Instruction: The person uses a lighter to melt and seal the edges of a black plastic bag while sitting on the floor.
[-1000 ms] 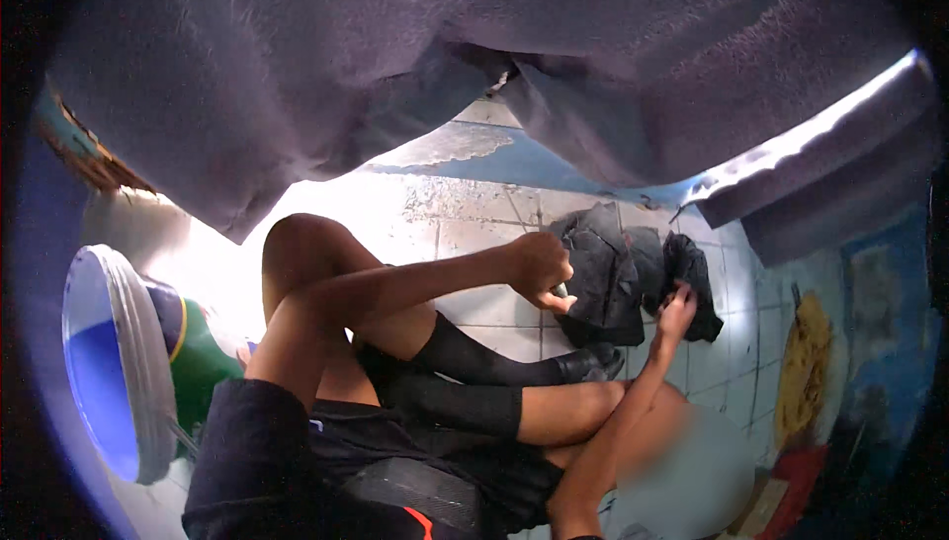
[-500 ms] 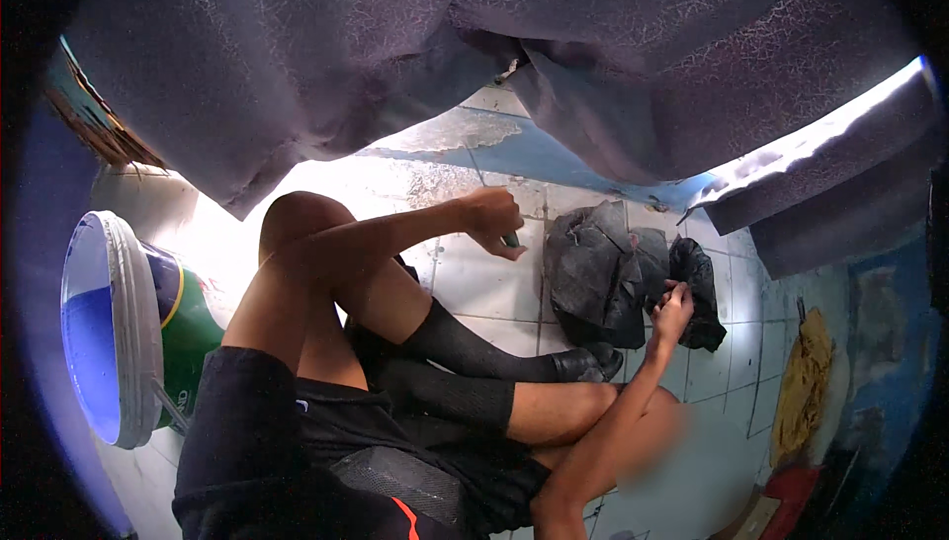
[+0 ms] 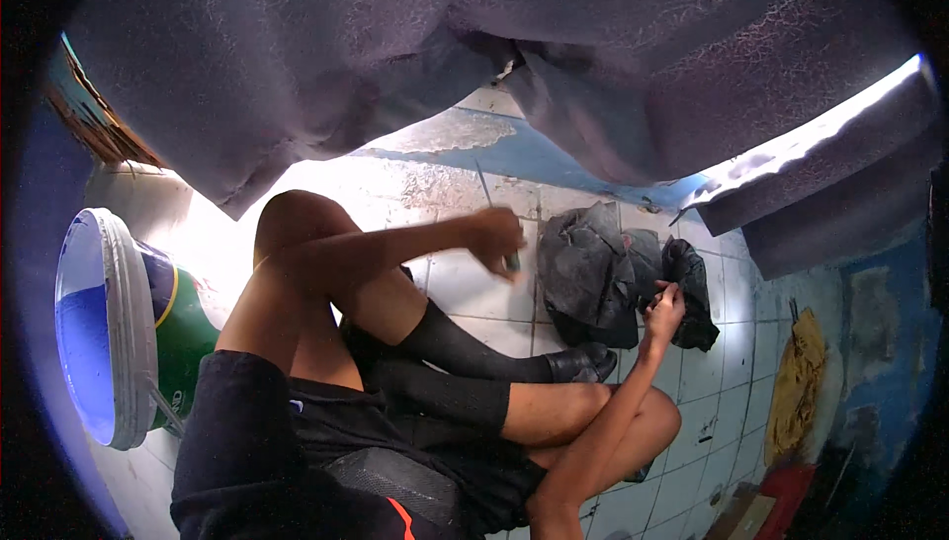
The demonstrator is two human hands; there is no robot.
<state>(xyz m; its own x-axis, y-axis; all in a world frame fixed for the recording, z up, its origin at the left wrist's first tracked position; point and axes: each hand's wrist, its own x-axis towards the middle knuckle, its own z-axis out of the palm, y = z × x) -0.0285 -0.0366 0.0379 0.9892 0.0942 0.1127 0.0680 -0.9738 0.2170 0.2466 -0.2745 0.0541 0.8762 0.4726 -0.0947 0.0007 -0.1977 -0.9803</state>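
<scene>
My left hand [image 3: 494, 242] is closed round a thin rod-like tool [image 3: 482, 182]. Its slim grey shaft sticks up above the fist, and a green end shows below; the rest is hidden and the hand is blurred. Farther right, my right hand [image 3: 664, 313] has its fingers pinched together against a black crumpled plastic bag [image 3: 696, 293]; whatever lies between the fingertips is too small to tell. A larger dark grey crumpled bundle [image 3: 586, 268] lies on the floor between the two hands, touching the black bag.
A white and green paint bucket [image 3: 180, 342] lies tipped on my left. Dark fabric [image 3: 346, 36] hangs low across the front. My bent legs in black socks [image 3: 474, 347] rest on white floor tiles [image 3: 682, 412]. A yellowish cloth [image 3: 797, 382] is by the right wall.
My left hand has moved slightly down, its tool moving with it. The right hand stays at the black bag, nearly unmoved. The view has shifted a little.
</scene>
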